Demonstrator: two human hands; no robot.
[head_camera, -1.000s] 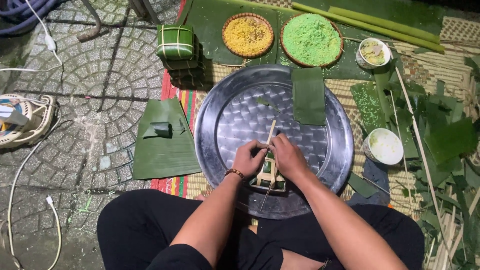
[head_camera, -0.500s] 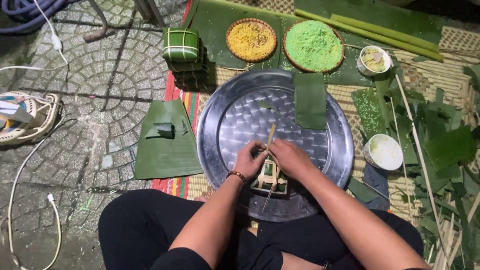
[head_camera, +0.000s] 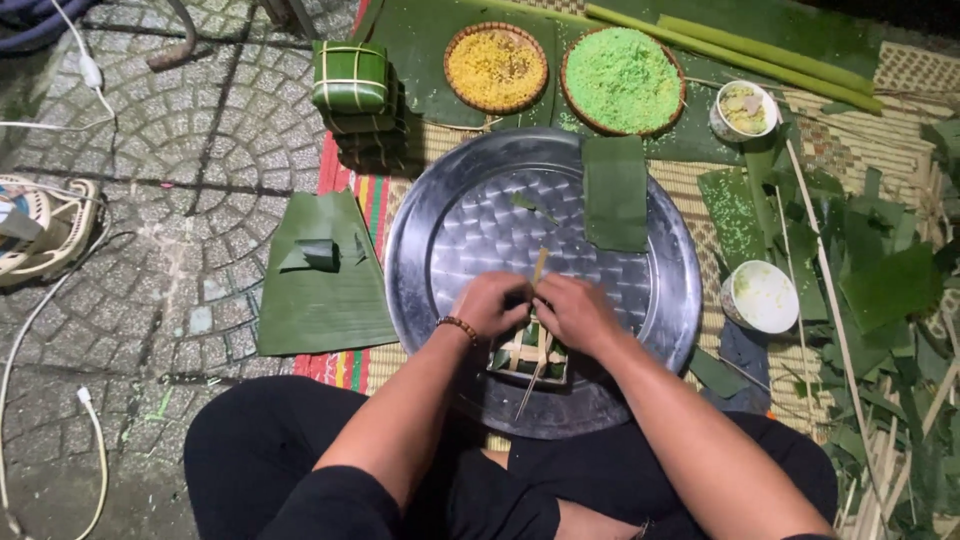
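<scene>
Here both the left hand (head_camera: 490, 303) and right hand (head_camera: 575, 310) pinch bamboo strips (head_camera: 539, 268) over a leaf-wrapped parcel (head_camera: 528, 355) on the metal tray (head_camera: 420, 290), beyond which baskets hold yellow filling (head_camera: 496, 67) and green rice (head_camera: 622, 79).

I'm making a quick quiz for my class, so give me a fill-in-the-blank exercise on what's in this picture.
1. Both hands, left hand and right hand, work on a leaf-wrapped square parcel lying on a round ____ tray.
2. The basket beside the yellow one holds ____ grains.
3. The left wrist wears a beaded ____.

Missing words: metal; green; bracelet
</scene>
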